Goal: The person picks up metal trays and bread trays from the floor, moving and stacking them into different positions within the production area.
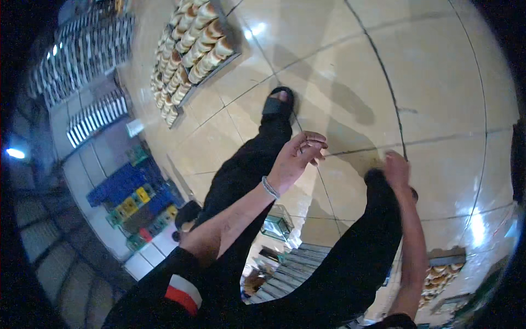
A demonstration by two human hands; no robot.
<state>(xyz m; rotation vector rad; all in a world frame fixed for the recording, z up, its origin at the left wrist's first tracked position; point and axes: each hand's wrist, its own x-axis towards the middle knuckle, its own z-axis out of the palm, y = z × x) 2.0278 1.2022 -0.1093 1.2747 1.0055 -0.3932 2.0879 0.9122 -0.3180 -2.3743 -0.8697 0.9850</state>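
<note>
My left hand [299,153], with a silvery bracelet [270,188] at its wrist, hangs above the tiled floor [439,86]. Its fingers are loosely bent and I see nothing between them. Off to the right, my right hand [396,170] is blurred beside my dark trouser leg [372,218]; whether it holds anything is unclear. One foot in a black sandal [279,98] steps out ahead of the left hand. Neither hand touches the rows of golden-topped bread [205,49] in dark metal trays [218,68] on the floor farther off.
Ridged metal baking pans [88,57] are stacked at the upper left, with another ridged pan [96,121] below. Blue, yellow and green crates [131,203] stand by the left wall. Behind me are grey slatted pieces [287,269], a green-framed case [276,227] and more bread [439,281].
</note>
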